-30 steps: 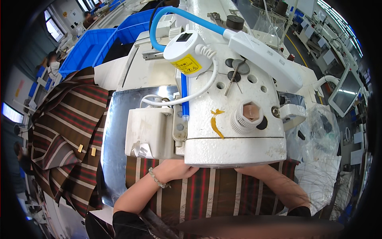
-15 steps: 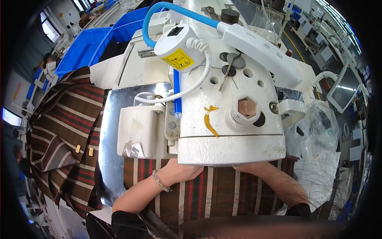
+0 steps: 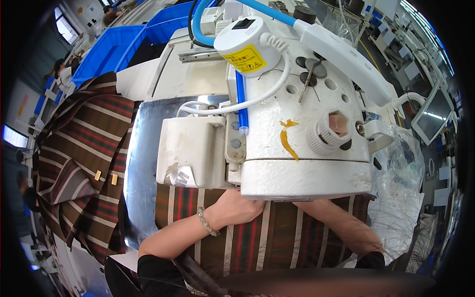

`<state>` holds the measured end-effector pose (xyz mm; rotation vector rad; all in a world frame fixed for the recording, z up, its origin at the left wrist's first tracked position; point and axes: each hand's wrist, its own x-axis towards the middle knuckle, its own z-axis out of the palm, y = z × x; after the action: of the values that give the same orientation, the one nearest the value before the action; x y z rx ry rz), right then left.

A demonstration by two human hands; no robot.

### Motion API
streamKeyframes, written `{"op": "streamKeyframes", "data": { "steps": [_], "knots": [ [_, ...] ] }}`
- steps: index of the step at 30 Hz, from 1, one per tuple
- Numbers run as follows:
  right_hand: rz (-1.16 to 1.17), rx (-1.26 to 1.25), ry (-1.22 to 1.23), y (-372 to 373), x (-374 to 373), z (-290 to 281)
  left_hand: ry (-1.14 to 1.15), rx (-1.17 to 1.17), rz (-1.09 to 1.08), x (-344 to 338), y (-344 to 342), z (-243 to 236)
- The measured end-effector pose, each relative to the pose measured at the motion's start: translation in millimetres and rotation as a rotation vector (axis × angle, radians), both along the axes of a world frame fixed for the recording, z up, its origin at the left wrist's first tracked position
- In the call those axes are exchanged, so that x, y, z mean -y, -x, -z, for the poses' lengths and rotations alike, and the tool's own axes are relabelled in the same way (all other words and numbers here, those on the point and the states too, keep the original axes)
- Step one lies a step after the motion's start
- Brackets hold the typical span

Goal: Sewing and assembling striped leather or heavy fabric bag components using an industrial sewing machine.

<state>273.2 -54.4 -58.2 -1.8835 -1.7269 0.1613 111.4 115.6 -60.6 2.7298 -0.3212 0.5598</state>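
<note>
Striped brown, red and cream fabric (image 3: pixel 279 237) lies under the white sewing machine head (image 3: pixel 307 175) and runs down toward me. On the fabric, just below the machine's left front corner, is my left hand (image 3: pixel 240 207), with a beaded bracelet at its wrist. Its visible fingers curl inward; what they pinch, if anything, is hidden. My right hand (image 3: pixel 312 207) reaches under the machine's front edge from the right, and its fingers are out of sight behind the head. Needle and presser foot are hidden too.
A pile of the same striped fabric (image 3: pixel 81 163) with two small gold clips hangs at the left, beside a shiny metal plate (image 3: pixel 143 163). Blue bins (image 3: pixel 106 54) stand at the back left. Clear plastic bags (image 3: pixel 398 158) and a screen (image 3: pixel 435 114) are at the right.
The machine appears shifted right and slightly up in the picture as the view moves. My left hand has moved a little to the right and shows more of its curled fingers.
</note>
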Motion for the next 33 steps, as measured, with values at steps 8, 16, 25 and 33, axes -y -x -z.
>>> {"op": "streamKeyframes", "data": {
  "steps": [8,16,25,33],
  "knots": [
    [0.092,0.241,0.028,6,4,19,-0.003,-0.014,-0.023,5,-1,-3],
    [0.177,0.340,0.090,8,9,32,-0.086,-0.033,-0.036,7,3,5],
    [0.107,0.473,0.140,5,14,36,-0.049,-0.176,-0.054,10,4,-1],
    [0.124,0.609,0.157,0,16,48,-0.015,0.013,-0.044,5,-1,-3]
  ]
}}
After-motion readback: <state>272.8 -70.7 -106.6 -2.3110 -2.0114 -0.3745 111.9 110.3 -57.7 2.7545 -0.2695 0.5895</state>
